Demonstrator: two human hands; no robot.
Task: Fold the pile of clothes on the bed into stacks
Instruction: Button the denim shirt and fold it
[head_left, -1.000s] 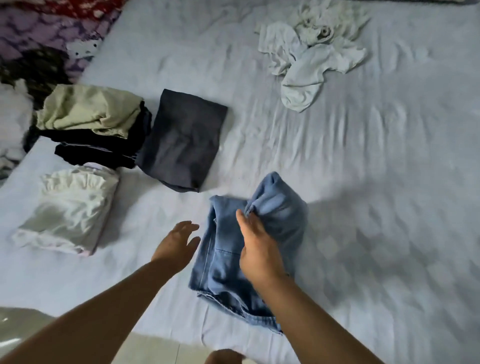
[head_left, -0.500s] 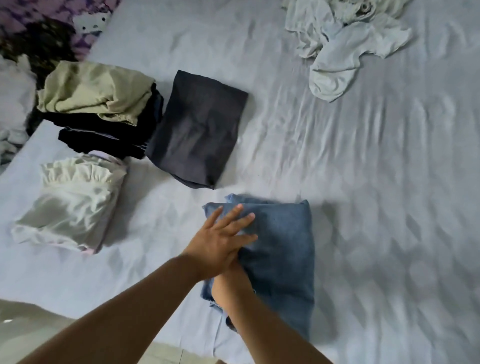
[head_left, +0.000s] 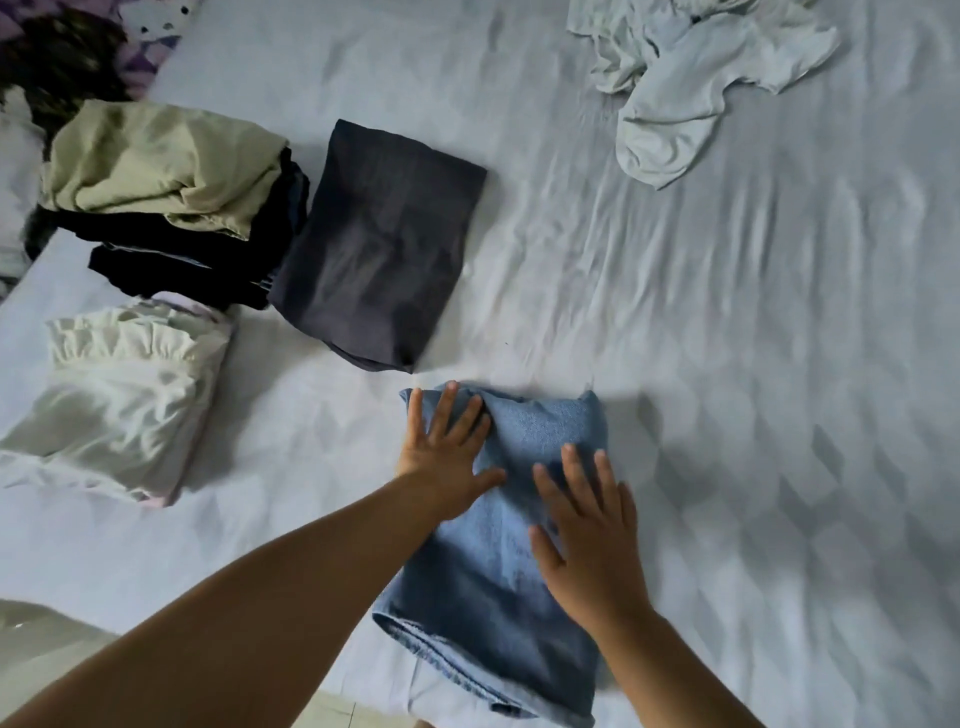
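- Folded blue denim garment (head_left: 498, 545) lies flat on the pale grey bedsheet (head_left: 727, 389) near the front edge, now a compact rectangle. A second ago its top half was still raised in the right hand; the fold has since closed.
- Left hand (head_left: 447, 452): fingers spread and straight, palm pressing the garment's far left corner. It was off the cloth a second ago.
- Right hand (head_left: 587, 540): flat and wide, gripping nothing. It has come out from under the left hand and presses the garment's right side.
- Judgement: the fold is done; this is the smoothing step. Stacking comes next.
- Nearest candidate: the folded dark charcoal garment (head_left: 379, 249) just beyond. Left of it sit the olive-topped stack of dark clothes (head_left: 166, 208) and the folded cream ruffled garment (head_left: 114, 395).
- Crumpled white clothes (head_left: 691, 78) at the far right are still unfolded, so the task is partway done.
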